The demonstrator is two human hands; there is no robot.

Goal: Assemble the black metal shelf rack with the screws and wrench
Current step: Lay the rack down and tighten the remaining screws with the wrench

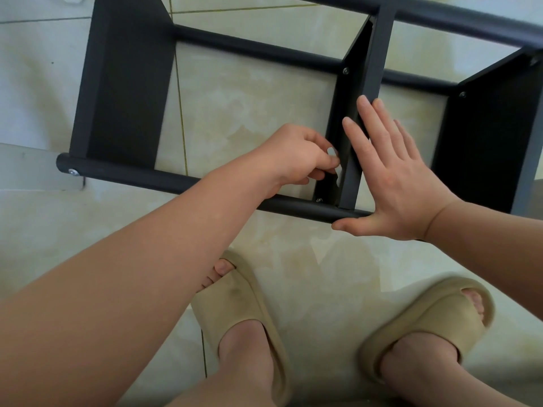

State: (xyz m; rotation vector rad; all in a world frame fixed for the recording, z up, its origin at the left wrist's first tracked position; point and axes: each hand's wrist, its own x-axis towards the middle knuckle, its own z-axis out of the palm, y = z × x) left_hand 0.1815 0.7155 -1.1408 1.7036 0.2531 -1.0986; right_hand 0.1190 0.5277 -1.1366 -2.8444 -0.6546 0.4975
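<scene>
Black shelf rack (129, 83) lying on its side on the tiled floor (249, 113). Left hand (296, 160) pinching a small silvery piece, likely the wrench (338, 171), at the middle shelf panel (352, 118). Right hand (393, 177) flat, fingers spread, pressed against that panel, thumb along the near tube (164, 177).

One black rack (323, 207), lying on tiles. Three shelf panels (123, 83) between two round tubes (164, 176). Four screw heads (73, 172) visible. Two hands (393, 177). Two beige slippers (244, 312).
</scene>
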